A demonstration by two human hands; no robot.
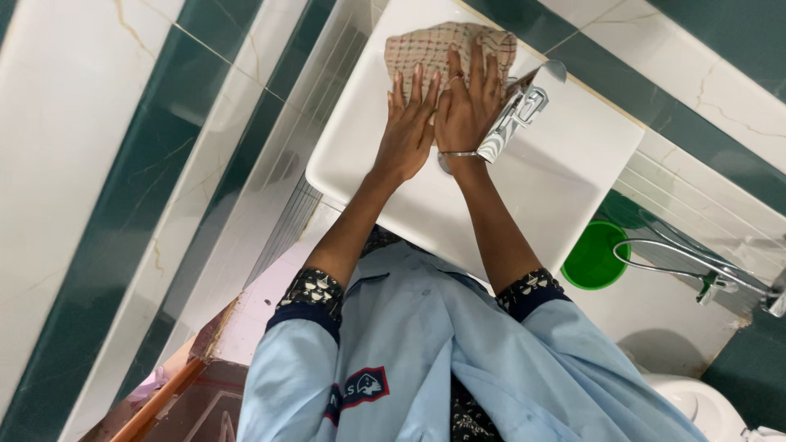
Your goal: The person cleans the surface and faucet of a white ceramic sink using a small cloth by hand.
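A beige checked cloth (446,45) lies on the far part of a white rectangular washbasin (360,115). My left hand (407,123) and my right hand (468,102) lie side by side, flat on the cloth's near edge with the fingers stretched out, pressing it against the basin. A thin metal bangle sits on my right wrist. A chrome tap (517,113) stands just to the right of my right hand, almost touching it. My light blue sleeves with patterned dark cuffs fill the bottom of the view.
Green and white wall tiles (123,164) surround the basin. A green bucket (595,255) stands on the floor to the right, beside a chrome hose fitting (704,274). A white toilet (700,401) shows at the bottom right.
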